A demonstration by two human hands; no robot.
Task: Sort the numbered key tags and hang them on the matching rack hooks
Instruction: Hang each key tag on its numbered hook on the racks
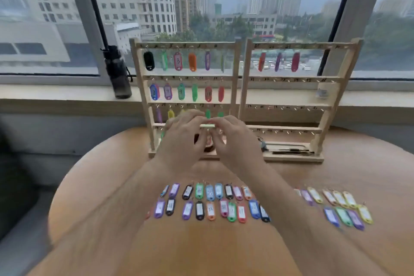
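The left hand [182,141] and right hand [235,141] each pinch an end of a pale key tag [207,126]. It lies level between them, before the left rack [190,77].

The left grip [183,139] and right grip [233,141] meet above the worktop [201,248], pinching one tag [207,126] just before the left rack [188,77]. The right rack [291,78] stands to their right. Loose tags [210,203] lie in rows nearer, beneath the forearms. A bottle [118,74] stands on the sill [67,93], behind and left.
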